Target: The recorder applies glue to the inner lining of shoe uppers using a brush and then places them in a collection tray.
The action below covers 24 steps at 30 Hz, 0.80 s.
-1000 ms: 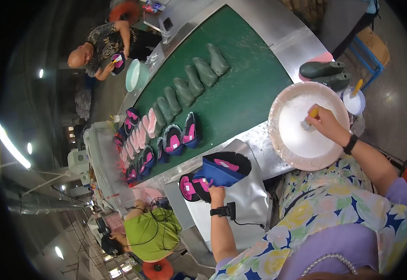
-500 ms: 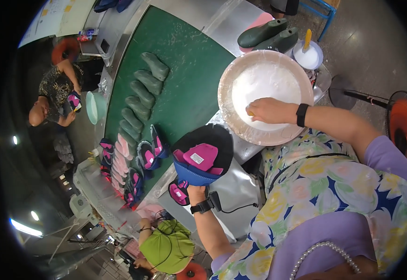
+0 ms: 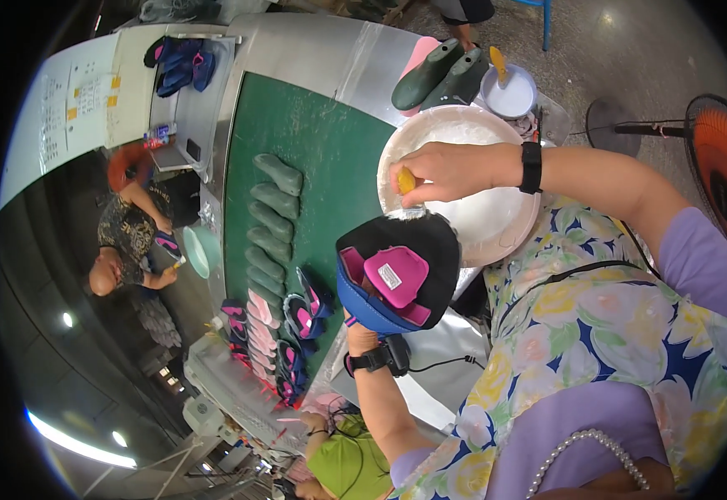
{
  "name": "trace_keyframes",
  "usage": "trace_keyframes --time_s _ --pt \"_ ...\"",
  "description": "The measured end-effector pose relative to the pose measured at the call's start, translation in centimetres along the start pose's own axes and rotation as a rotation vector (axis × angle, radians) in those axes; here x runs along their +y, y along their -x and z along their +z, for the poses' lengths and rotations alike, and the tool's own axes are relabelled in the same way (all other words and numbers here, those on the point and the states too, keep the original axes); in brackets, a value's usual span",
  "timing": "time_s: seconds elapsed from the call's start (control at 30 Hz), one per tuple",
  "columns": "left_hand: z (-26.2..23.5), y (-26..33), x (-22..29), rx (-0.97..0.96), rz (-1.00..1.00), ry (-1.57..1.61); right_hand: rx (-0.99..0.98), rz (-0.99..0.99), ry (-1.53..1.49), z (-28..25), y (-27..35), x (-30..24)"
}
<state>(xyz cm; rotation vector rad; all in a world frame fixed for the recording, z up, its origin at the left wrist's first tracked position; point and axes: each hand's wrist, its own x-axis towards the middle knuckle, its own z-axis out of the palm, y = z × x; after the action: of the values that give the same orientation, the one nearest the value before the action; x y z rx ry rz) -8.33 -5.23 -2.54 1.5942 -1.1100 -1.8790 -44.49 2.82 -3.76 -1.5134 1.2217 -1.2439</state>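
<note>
My left hand (image 3: pixel 362 339) is closed around the lower end of a shoe upper (image 3: pixel 442 262). The upper is black and blue with a pink lining and a white label inside. My right hand (image 3: pixel 447 172) grips a brush (image 3: pixel 406 181) by its yellow handle. Its white-coated bristles touch the black edge of the upper. Just beyond, under my right hand, sits a wide pale pink basin (image 3: pixel 455 117) holding white paste. My left fingers are partly hidden behind the upper.
Several dark green shoe lasts (image 3: pixel 273 218) line the green conveyor belt (image 3: pixel 330 125), with pink pieces (image 3: pixel 261 317) and more uppers (image 3: pixel 301 317) nearer. Two larger lasts (image 3: pixel 455 77) and a white tub (image 3: pixel 513 93) stand by the basin. A fan (image 3: pixel 722 179) is right; co-workers sit left.
My right hand has lifted the brush out of the paste and brought it to the upper's edge. My left hand has moved the upper rightward, closer to the basin. The view has shifted too.
</note>
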Motion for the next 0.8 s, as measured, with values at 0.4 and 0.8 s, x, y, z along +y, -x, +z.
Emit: trace_keyframes --time_s 0.4,0.8 --pt "5.1 0.1 -1.3 0.188 0.421 -0.403 0.362 0.311 -0.066 3.7 3.0 1.0" --pt "1.9 0.1 -1.1 0.128 0.827 -0.579 0.314 0.319 -0.278 3.8 4.7 -0.3"
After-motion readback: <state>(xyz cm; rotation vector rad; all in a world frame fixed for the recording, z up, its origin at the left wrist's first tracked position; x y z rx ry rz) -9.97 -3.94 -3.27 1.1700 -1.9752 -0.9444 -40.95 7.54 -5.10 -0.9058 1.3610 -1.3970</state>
